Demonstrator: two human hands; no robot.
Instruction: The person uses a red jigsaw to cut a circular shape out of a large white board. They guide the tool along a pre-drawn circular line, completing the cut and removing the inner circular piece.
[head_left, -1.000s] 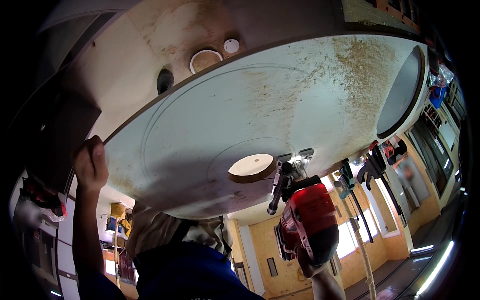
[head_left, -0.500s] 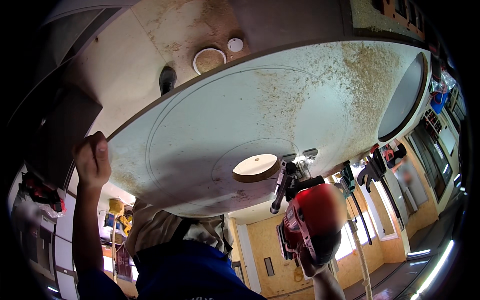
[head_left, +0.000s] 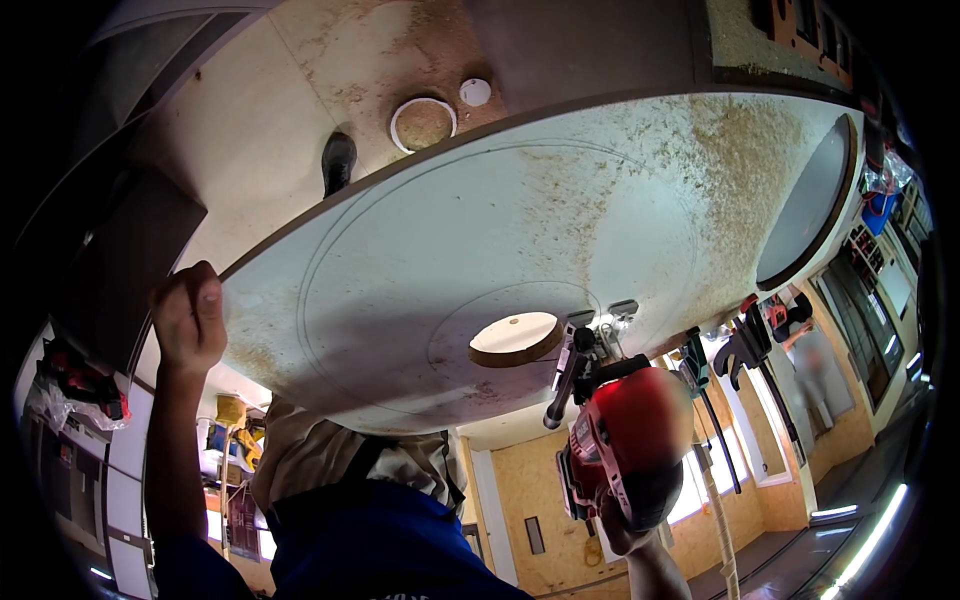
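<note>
A large white board (head_left: pixel 400 235) bears pencilled circles and scattered sawdust. My left hand (head_left: pixel 190 320) is closed on its left edge, thumb uppermost. A round hole (head_left: pixel 515 335) is cut through the board near its front edge. Just right of that hole, a red and black jigsaw (head_left: pixel 630 420) rests with its metal base at the board. My right hand (head_left: pixel 622 525) is wrapped around the jigsaw's handle; the tool hides most of the fingers. The blade cannot be made out.
Two clamps, one dark green (head_left: pixel 697 362) and one black (head_left: pixel 745 345), grip the board's front edge at the right. A larger opening (head_left: pixel 810 215) lies at its right end. A white ring (head_left: pixel 423 122) and white disc (head_left: pixel 475 92) lie beyond. Another person (head_left: pixel 795 320) stands far right.
The whole view has shifted slightly, with the board sitting a little lower. Both hands keep their holds, and the jigsaw stays beside the hole. The person at far right has moved a little.
</note>
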